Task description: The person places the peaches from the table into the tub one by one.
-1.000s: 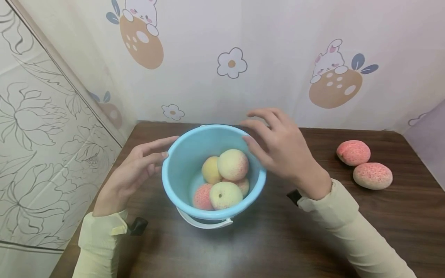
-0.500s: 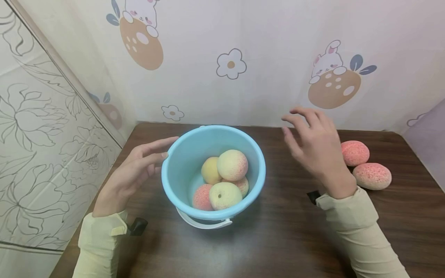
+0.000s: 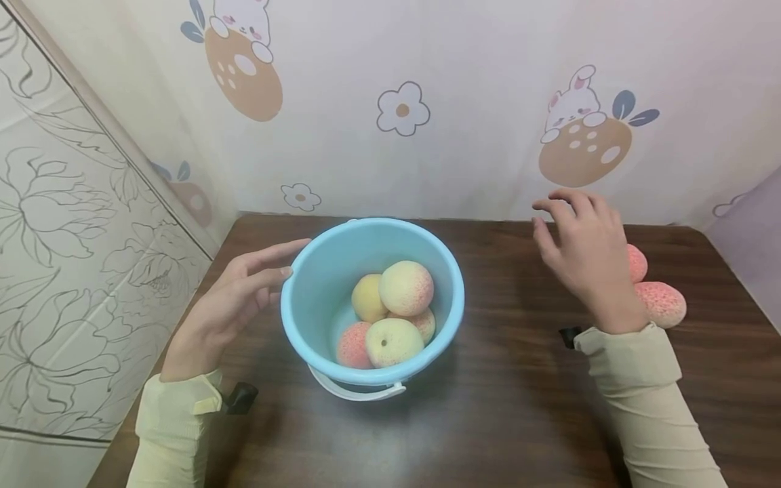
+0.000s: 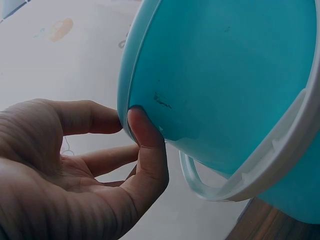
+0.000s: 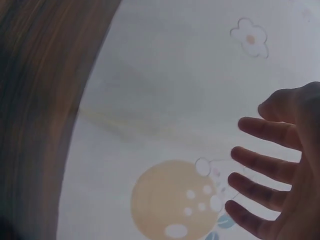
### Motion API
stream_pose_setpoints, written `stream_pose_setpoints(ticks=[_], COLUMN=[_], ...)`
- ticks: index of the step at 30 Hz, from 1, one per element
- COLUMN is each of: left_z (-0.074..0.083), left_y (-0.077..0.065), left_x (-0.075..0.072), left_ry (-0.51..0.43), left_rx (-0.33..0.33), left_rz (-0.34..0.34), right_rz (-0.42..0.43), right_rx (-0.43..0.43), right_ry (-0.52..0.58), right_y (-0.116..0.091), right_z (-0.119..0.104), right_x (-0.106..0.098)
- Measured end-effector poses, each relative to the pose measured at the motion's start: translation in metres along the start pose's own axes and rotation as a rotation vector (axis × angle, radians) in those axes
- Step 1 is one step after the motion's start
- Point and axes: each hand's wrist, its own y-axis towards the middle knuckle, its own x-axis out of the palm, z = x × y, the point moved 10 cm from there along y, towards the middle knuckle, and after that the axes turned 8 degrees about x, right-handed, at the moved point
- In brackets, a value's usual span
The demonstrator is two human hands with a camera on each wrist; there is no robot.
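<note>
A light blue bucket [image 3: 366, 234] stands left of the table's middle, its mouth tilted toward me. Inside lie several peaches, among them a pale one with a pink side [image 3: 405, 288], a pale green one [image 3: 393, 344] and a yellow one [image 3: 368, 298]. My left hand [image 3: 228, 298] pinches the bucket's left rim between thumb and finger; the left wrist view shows the fingertips on both sides of the rim [image 4: 131, 65]. My right hand [image 3: 588, 251], fingers loosely bent, holds nothing above the table's right side. Two pink peaches [image 3: 662, 303] lie just behind it, partly hidden.
The bucket's white handle [image 3: 354, 392] hangs down at its front. Under everything is a dark brown wooden table [image 3: 500, 407]. A printed curtain [image 3: 476, 122] rises along its back edge, and a panel with flower drawings [image 3: 67, 271] stands at the left.
My right hand has moved from the bucket's right rim to the right, now covering part of the two pink peaches. The left hand and the bucket have stayed in place.
</note>
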Motion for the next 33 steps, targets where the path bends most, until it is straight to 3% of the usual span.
stream_pose_setpoints(ticks=[8,14,23,33], left_z=[-0.004,-0.004,-0.005,-0.006], left_y=[-0.002,0.002,-0.001,-0.003], left_x=[-0.003,-0.001,-0.003,-0.004], left_ry=[0.105,0.011,0.056,0.096], left_rx=[-0.048,-0.019,-0.035,-0.057], left_rz=[0.011,-0.006,0.001,0.015], right_rz=[-0.18,-0.186,-0.266,-0.384], right_rx=[0.169,0.239,0.356,0.412], right_ry=[-0.059,-0.08,-0.093,-0.106], right_y=[-0.005,-0.006,-0.01,-0.021], right_z=[0.042,0.07,0.104,0.13], right_x=[0.014,0.013,0.018,0.028])
